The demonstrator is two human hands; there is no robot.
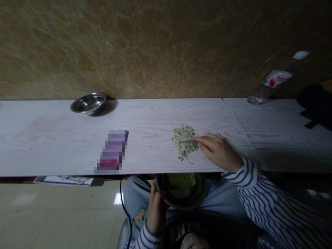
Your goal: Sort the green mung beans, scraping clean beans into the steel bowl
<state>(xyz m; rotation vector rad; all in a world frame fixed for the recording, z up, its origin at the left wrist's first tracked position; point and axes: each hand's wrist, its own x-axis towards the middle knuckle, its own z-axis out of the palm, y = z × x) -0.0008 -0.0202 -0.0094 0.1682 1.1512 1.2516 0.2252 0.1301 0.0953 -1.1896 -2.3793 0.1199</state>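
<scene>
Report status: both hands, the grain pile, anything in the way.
Right hand pinching thin utensil over mixed white-and-green grain pile. Left hand holding bowl with green grains. Nothing seen blocking the pile; bottle stands apart.

grains, bowl, bottle on table

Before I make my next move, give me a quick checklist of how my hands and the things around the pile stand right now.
1. Left hand on the bowl: ok, it grips the side.
2. Right hand on the thin metal tool: ok, held at one end.
3. Tool tip touching the pile: cannot tell from this angle.
4. Pile all one kind: not ok, white grains and small green beans are mixed.
5. Pile kept together: not ok, a few beans lie loose at its edge.
6. Bottle standing: ok, upright near the wall.
</scene>
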